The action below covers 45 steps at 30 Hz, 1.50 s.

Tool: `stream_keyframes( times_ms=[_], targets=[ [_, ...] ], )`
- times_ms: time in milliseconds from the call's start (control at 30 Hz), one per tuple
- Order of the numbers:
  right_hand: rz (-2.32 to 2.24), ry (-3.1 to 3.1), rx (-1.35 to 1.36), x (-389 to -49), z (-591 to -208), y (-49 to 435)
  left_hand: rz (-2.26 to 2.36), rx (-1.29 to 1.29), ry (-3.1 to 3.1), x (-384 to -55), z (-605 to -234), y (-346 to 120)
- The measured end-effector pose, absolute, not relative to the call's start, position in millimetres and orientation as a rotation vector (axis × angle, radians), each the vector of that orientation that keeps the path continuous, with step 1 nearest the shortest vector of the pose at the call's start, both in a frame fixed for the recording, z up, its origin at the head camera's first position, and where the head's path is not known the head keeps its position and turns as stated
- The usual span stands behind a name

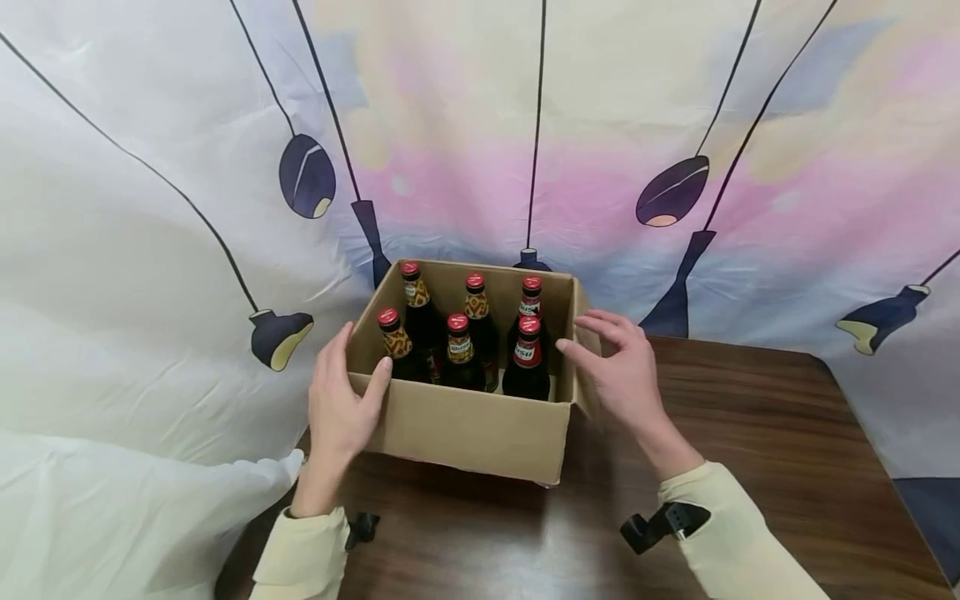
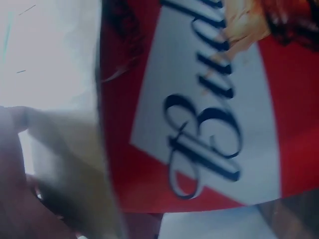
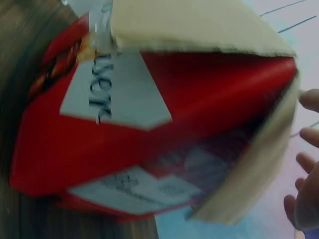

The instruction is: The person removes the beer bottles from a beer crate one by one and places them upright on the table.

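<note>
A cardboard box (image 1: pixel 468 429) stands with its top open and its plain brown flaps folded outward. Several dark beer bottles (image 1: pixel 527 379) with red caps stand upright inside. My left hand (image 1: pixel 341 412) lies along the left end, fingers extended, its thumb over the front left rim. At the right end, my right hand (image 1: pixel 626 375) is spread around the side flap (image 1: pixel 587 367), with the thumb tip over the rim. The right wrist view shows those fingers (image 3: pixel 309 137) beside the flap's edge. Red and white beer printing covers the box's outer side (image 2: pixel 294 124) in the left wrist view.
The box rests on a dark wood-grain table (image 1: pixel 772 450), whose surface extends to the right and front. A white cloth (image 1: pixel 112 517) bulges at the left. Behind hangs a curtain (image 1: pixel 465 125) printed with dark lamps.
</note>
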State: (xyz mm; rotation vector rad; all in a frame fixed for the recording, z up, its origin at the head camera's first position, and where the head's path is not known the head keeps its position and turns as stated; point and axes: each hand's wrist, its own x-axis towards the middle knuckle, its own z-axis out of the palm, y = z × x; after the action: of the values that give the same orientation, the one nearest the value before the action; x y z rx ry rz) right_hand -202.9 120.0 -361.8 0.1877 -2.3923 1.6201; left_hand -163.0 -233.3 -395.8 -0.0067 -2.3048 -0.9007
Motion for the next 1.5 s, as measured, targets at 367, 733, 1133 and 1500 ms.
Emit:
stream_keyframes(
  times_ms=[367,733,1133,1500],
  targets=[
    [1.698,-2.562,0.141,-210,-360,97,-1.054,0.02,-2.148,-160,-412,-222],
    [1.57,-2.757,0.313,-222,-348,77,-1.071,0.103,-2.086,-149,-417,-228],
    [1.563,-2.759,0.254,-223,-350,67,-1.052,0.099,-2.067,-149,-419,-228],
    [1.74,-2.509,0.209,-214,-343,83,-1.076,0.122,-2.1,-158,-415,-218]
  ],
)
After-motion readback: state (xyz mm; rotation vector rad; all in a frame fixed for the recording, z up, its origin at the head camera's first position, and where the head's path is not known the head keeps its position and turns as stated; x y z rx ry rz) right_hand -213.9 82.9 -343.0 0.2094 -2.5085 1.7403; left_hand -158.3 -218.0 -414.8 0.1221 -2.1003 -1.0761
